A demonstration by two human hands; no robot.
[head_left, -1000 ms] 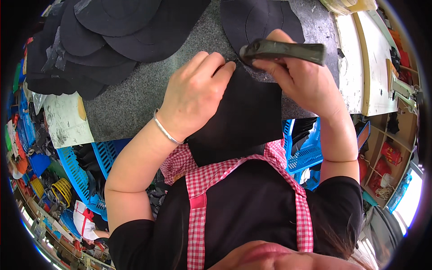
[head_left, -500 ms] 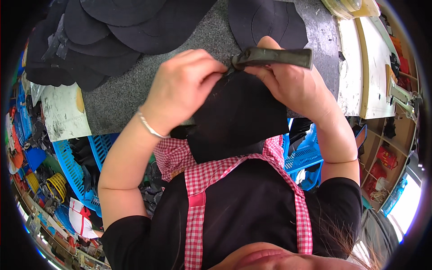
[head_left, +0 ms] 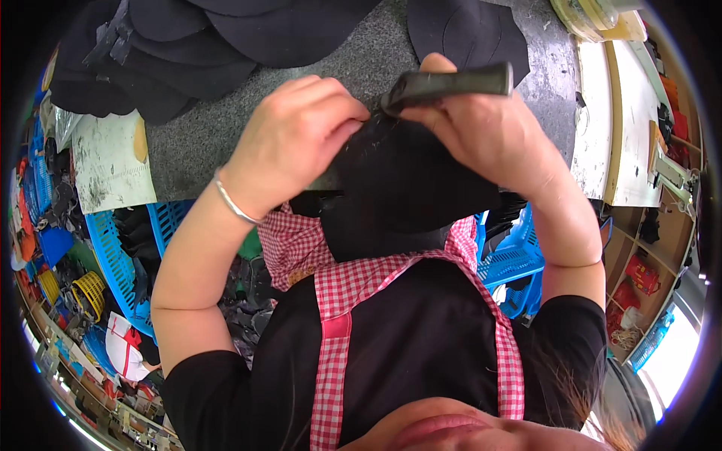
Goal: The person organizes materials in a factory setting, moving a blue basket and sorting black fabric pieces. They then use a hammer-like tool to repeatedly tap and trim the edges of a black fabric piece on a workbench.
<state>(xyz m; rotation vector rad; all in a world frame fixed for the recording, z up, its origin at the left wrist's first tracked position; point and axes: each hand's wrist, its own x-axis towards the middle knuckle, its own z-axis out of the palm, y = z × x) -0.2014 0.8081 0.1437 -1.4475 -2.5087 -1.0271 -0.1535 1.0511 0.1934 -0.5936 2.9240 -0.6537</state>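
My right hand (head_left: 492, 139) is closed round a hammer, whose dark metal head (head_left: 459, 83) lies sideways above the fingers. Its handle is mostly hidden in the grip. One end of the head rests at or just over the top edge of a black sheet piece (head_left: 421, 180), which drapes off the table's near edge toward my lap. Left of the hammer, my left hand (head_left: 289, 139) pinches that same edge between thumb and fingers. A small gap separates its fingertips from the hammer head.
A speckled grey work surface (head_left: 308, 79) lies under my hands. Overlapping black rounded pieces (head_left: 180, 68) cover its far left, and another black piece (head_left: 470, 34) sits far right. Blue plastic baskets (head_left: 120, 255) stand below the near edge. Yellowish containers (head_left: 598, 16) occupy the far right corner.
The view has shifted, so the table and its pieces sit higher and farther right. Against the table, both hands, the hammer and the black piece have moved left.
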